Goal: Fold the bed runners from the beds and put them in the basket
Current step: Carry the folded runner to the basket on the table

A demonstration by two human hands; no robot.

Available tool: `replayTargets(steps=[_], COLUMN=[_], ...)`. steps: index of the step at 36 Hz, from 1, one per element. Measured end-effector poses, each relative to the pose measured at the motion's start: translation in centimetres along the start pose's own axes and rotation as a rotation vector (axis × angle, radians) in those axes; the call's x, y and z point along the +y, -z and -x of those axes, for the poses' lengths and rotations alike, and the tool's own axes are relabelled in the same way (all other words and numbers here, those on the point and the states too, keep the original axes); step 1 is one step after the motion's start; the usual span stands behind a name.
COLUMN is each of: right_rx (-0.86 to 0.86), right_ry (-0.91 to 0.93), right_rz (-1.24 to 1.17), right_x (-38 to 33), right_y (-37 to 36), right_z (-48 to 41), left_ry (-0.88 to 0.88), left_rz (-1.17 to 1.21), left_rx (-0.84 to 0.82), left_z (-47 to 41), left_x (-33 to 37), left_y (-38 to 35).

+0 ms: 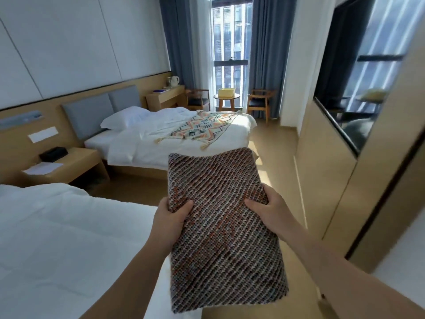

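Note:
I hold a folded bed runner, woven in brown, grey and orange, flat in front of me above the corner of the near bed. My left hand grips its left edge and my right hand grips its right edge, thumbs on top. A second runner, cream with a coloured zigzag pattern and tassels, lies spread across the foot of the far bed. A yellow basket stands on a small round table by the window.
A nightstand sits between the beds. Two wooden chairs flank the round table. A wooden wall with a dark TV screen runs along the right. A floor aisle leads toward the window.

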State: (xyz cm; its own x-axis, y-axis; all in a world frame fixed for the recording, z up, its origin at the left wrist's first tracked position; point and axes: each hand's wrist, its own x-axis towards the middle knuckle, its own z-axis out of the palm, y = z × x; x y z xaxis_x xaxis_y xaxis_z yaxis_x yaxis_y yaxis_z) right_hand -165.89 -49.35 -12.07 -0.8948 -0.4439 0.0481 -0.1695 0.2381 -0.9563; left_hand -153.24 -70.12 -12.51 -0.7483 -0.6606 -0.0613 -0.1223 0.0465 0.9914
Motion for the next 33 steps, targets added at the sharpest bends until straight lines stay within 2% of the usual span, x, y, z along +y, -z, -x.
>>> replayTargets(steps=[10,19,26,33], right_rx=[0.145,0.300,0.354,0.386], right_ry=[-0.020,-0.083,-0.068,-0.086], right_rz=[-0.014,0.031,0.055,0.036], right_x=[3.0,4.3,4.0,5.0], right_y=[7.0,6.9,5.8,6.2], right_z=[-4.7,-14.0,-21.5,-28.0], left_ry=[-0.007,-0.031,-0.001,0.007], left_rz=[0.007,0.091,0.139,0.146], left_rx=[-0.185,-0.322,-0.437,-0.450], left_z=[-6.6,-18.5,-27.9,-34.9], left_x=[1.4,0.4,0.6,1.0], left_y=[-9.5,-13.7,-15.1,-18.0])
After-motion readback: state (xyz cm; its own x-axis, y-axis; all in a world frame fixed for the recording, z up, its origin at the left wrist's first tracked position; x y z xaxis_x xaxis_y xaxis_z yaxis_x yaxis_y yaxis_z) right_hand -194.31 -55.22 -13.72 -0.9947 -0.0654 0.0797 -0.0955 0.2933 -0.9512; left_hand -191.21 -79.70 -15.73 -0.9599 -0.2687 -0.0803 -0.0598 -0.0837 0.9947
